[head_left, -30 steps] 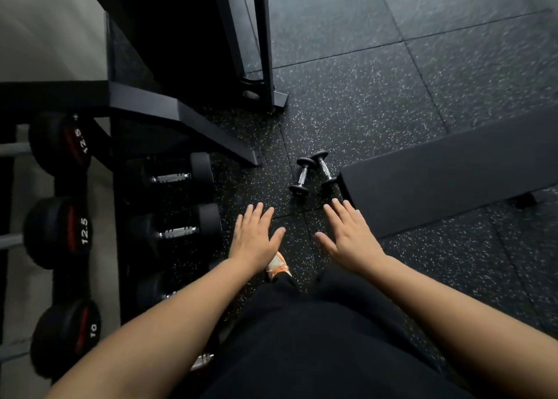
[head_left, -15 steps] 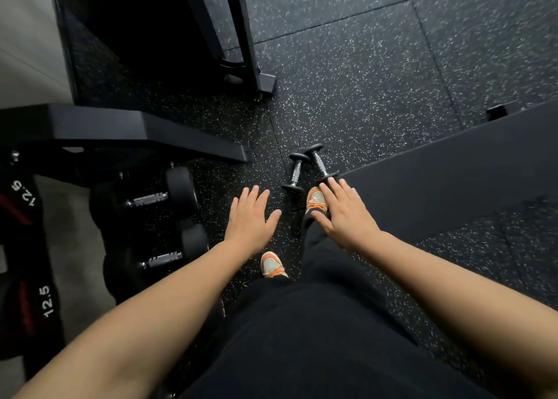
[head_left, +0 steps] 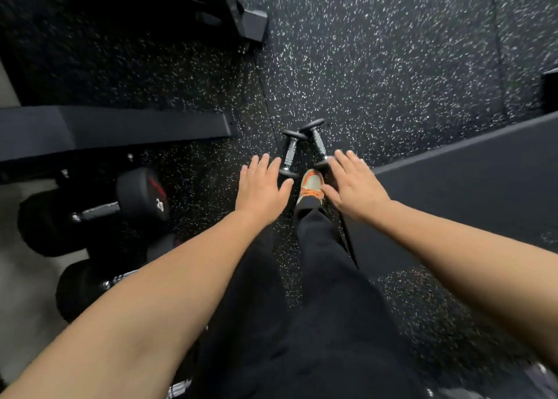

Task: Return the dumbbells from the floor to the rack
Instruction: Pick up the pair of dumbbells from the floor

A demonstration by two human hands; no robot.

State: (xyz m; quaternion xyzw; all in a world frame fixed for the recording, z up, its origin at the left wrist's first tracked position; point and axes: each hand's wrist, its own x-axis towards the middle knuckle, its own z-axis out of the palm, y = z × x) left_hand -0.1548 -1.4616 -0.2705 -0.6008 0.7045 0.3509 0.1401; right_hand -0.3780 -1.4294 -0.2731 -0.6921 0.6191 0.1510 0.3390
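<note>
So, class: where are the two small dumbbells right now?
The small dumbbells lie side by side on the floor, centre of the head view, just beyond both open hands, left of the dark bench.

A: Floor (head_left: 392,66)?
B: Black rubber tile, white-flecked; a seam runs down past the small dumbbells.
A: What lies on it?
B: Two small dumbbells, chrome handles, black ends. Left dumbbell (head_left: 290,152) and right dumbbell (head_left: 317,143) meet at their far ends and splay apart toward the person. An orange shoe (head_left: 311,184) stands just beside their near ends.
A: Anything else?
B: Rack foot (head_left: 145,125) at left, a bench (head_left: 483,175) at right, a stand base (head_left: 250,21) at top.
</note>
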